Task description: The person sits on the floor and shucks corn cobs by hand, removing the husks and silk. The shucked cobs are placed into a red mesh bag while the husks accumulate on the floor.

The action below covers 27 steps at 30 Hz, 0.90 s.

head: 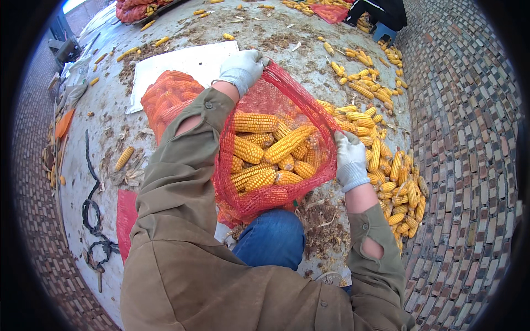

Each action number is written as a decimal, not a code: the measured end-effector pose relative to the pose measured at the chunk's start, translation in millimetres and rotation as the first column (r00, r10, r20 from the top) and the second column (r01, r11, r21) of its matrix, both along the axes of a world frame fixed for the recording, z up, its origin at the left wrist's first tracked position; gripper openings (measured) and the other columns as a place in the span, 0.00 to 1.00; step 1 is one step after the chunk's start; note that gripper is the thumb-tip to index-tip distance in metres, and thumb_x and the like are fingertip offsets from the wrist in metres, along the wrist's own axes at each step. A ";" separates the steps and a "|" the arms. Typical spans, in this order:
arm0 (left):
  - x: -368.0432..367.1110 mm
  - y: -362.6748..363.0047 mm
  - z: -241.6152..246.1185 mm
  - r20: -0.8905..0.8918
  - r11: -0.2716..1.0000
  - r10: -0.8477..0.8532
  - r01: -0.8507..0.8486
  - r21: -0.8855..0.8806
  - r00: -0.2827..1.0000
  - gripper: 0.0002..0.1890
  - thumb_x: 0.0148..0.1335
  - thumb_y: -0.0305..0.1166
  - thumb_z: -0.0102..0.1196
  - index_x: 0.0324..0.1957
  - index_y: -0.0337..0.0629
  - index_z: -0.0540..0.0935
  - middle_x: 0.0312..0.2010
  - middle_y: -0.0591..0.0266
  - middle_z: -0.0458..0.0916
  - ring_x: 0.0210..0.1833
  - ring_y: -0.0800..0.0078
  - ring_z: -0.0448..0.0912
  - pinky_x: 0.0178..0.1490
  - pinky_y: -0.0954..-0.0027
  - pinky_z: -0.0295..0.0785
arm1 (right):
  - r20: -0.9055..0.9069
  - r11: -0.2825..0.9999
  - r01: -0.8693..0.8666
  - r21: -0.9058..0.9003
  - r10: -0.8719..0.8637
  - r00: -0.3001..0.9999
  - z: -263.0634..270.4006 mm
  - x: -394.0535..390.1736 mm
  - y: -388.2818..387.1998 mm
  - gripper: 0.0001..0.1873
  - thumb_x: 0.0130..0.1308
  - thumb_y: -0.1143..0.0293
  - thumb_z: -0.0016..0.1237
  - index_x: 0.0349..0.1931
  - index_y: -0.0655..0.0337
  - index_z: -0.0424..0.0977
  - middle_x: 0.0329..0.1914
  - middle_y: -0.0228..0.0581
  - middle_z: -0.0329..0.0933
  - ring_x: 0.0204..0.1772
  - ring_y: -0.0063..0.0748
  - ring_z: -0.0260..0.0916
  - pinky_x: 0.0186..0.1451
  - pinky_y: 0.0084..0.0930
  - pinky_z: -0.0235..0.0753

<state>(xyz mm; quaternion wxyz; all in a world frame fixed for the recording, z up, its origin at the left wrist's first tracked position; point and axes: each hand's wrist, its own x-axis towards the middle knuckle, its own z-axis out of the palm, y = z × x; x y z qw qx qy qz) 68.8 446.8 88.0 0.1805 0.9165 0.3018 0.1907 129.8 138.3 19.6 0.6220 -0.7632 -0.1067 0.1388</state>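
Note:
A red mesh sack (271, 198) stands before me with its mouth spread wide. Inside it lie several yellow ears of corn (285, 145), seen through the opening. My left hand (242, 70), in a white knit glove, grips the far edge of the mouth. On the right side, my gloved right hand (350, 159) holds the rim pulled outward. My knee in blue jeans (271, 240) is close against the near side of the sack. Mesh hides the lower part of the contents.
Loose corn ears (397, 194) are heaped along the brick paving (455, 165) at right. A filled mesh sack (169, 95) stands left of mine by a white sheet (182, 66). A black cord (89, 211) lies at left. Another person (381, 12) sits on a blue stool (384, 33).

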 end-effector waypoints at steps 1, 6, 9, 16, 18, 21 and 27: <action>0.9 3.1 -5.9 -0.032 1.000 -0.002 0.002 0.008 0.999 0.23 0.66 0.54 0.53 0.47 0.45 0.85 0.39 0.49 0.85 0.45 0.55 0.83 0.51 0.58 0.75 | 0.026 0.998 0.021 -0.061 -0.019 0.999 -0.2 -1.7 3.8 0.17 0.71 0.65 0.51 0.49 0.72 0.76 0.35 0.36 0.80 0.37 0.21 0.71 0.43 0.22 0.72; -24.7 -8.2 -2.5 -0.166 0.993 -0.098 0.087 -0.077 0.981 0.28 0.63 0.57 0.56 0.55 0.46 0.82 0.45 0.47 0.84 0.50 0.52 0.82 0.56 0.59 0.74 | 0.018 0.996 -0.060 -0.073 0.061 0.998 -1.7 -1.6 -11.8 0.18 0.71 0.62 0.53 0.49 0.71 0.76 0.38 0.38 0.81 0.39 0.23 0.72 0.45 0.24 0.73; -60.4 -10.7 -9.2 -0.079 0.997 -0.066 0.062 -0.055 0.995 0.40 0.59 0.60 0.59 0.66 0.44 0.71 0.52 0.42 0.81 0.55 0.49 0.79 0.59 0.59 0.73 | -0.025 0.985 -0.126 -0.115 0.124 0.992 -1.4 -2.4 -13.6 0.19 0.70 0.60 0.54 0.49 0.70 0.77 0.38 0.38 0.81 0.38 0.23 0.72 0.44 0.24 0.73; -176.5 -47.1 -41.4 -0.053 0.963 -0.001 -0.013 -0.268 0.999 0.62 0.50 0.64 0.63 0.72 0.26 0.49 0.64 0.31 0.67 0.69 0.48 0.68 0.70 0.62 0.63 | -0.046 0.974 -0.189 -0.127 0.185 0.982 11.6 -23.8 -37.7 0.48 0.61 0.50 0.56 0.71 0.71 0.48 0.61 0.57 0.72 0.55 0.37 0.75 0.56 0.30 0.76; -200.2 -74.6 -51.5 -0.143 0.911 0.003 -0.062 -0.409 0.990 0.64 0.50 0.64 0.64 0.73 0.26 0.46 0.65 0.30 0.65 0.69 0.48 0.68 0.70 0.65 0.63 | -0.170 0.967 -0.160 -0.198 0.126 0.977 22.6 -45.6 -38.6 0.54 0.58 0.44 0.60 0.72 0.69 0.47 0.57 0.55 0.75 0.38 0.33 0.76 0.37 0.29 0.75; -222.6 -92.7 -95.8 -0.110 0.860 0.003 -0.059 -0.507 0.994 0.60 0.53 0.54 0.66 0.73 0.26 0.44 0.66 0.32 0.65 0.69 0.50 0.68 0.69 0.67 0.63 | -0.314 0.929 -0.265 -0.257 0.179 0.932 1.7 -54.4 -39.1 0.46 0.59 0.50 0.63 0.69 0.65 0.55 0.49 0.45 0.80 0.27 0.27 0.74 0.25 0.26 0.72; -217.0 -80.1 -48.6 0.453 0.529 0.406 0.200 -0.824 0.794 0.36 0.58 0.20 0.51 0.71 0.33 0.59 0.30 0.65 0.78 0.17 0.85 0.66 0.16 0.78 0.58 | -0.272 0.989 0.151 -0.004 -0.146 0.951 -11.6 -37.9 -65.4 0.16 0.65 0.67 0.52 0.52 0.59 0.73 0.27 0.35 0.77 0.14 0.21 0.64 0.15 0.17 0.62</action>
